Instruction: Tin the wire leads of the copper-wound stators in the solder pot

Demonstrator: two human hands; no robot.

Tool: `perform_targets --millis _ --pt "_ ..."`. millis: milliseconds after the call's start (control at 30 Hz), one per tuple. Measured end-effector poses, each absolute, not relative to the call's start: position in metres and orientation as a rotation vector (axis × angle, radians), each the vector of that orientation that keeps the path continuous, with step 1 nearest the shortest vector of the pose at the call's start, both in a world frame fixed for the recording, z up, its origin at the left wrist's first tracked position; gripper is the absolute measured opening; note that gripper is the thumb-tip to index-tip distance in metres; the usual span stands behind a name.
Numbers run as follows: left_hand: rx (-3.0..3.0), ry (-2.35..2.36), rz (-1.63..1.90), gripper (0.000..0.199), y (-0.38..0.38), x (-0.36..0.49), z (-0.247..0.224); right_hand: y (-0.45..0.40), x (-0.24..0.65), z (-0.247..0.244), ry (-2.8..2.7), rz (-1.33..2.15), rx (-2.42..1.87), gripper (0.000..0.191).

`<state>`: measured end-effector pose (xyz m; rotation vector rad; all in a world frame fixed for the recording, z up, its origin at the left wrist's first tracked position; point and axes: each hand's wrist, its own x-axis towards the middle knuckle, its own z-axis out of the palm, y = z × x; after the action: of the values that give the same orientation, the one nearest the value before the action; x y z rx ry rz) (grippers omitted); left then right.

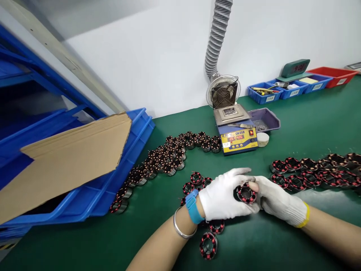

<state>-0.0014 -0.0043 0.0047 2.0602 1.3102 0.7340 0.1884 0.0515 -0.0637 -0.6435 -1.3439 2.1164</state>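
A motor stator [246, 193], a ring with red and black insulation around its open centre, is held up between my two gloved hands. My left hand [222, 195], in a white glove with a blue strap at the wrist, curls around it from the left. From the right, my right hand [278, 199] grips the same ring, a bare thumb tip resting on its upper edge. Behind and below my left hand lie several more stators, partly covered by it; one stator [208, 245] stands nearest me on the green table.
A solder pot [239, 139] with a lit display stands at the back, below a fume duct [218, 34]. Rows of stators [313, 177] lie at right, and a winding cluster [166, 154] at left. A blue crate [104, 184] with cardboard fills the left side; small bins [265, 98] line the wall.
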Motion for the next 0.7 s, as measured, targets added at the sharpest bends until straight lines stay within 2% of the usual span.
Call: perform_targets --millis 67,200,300,500,567,633,700 --pt "1.985 1.41 0.848 0.048 -0.002 0.007 -0.005 0.051 0.189 -0.063 -1.361 1.994 -0.685 0.058" --pt "1.803 1.745 1.009 0.048 0.0 0.015 -0.016 0.045 0.183 -0.057 -1.492 1.73 -0.88 0.083" --pt "1.885 1.703 0.994 0.046 0.0 0.013 -0.019 0.037 0.175 -0.053 -1.492 1.649 -1.012 0.076" --pt "1.978 1.674 0.887 0.059 0.0 0.012 -0.022 0.037 0.178 -0.052 -1.661 1.311 -1.124 0.064" --pt "1.947 1.755 0.757 0.05 0.0 0.013 -0.016 0.041 0.184 -0.053 -1.781 1.16 -1.157 0.06" --pt "1.871 1.769 0.662 0.028 0.001 0.01 -0.007 0.045 0.19 -0.054 -1.872 1.041 -1.157 0.058" --pt "1.719 1.621 0.658 0.017 0.002 0.001 0.003 0.048 0.194 -0.053 -1.916 0.953 -1.137 0.056"
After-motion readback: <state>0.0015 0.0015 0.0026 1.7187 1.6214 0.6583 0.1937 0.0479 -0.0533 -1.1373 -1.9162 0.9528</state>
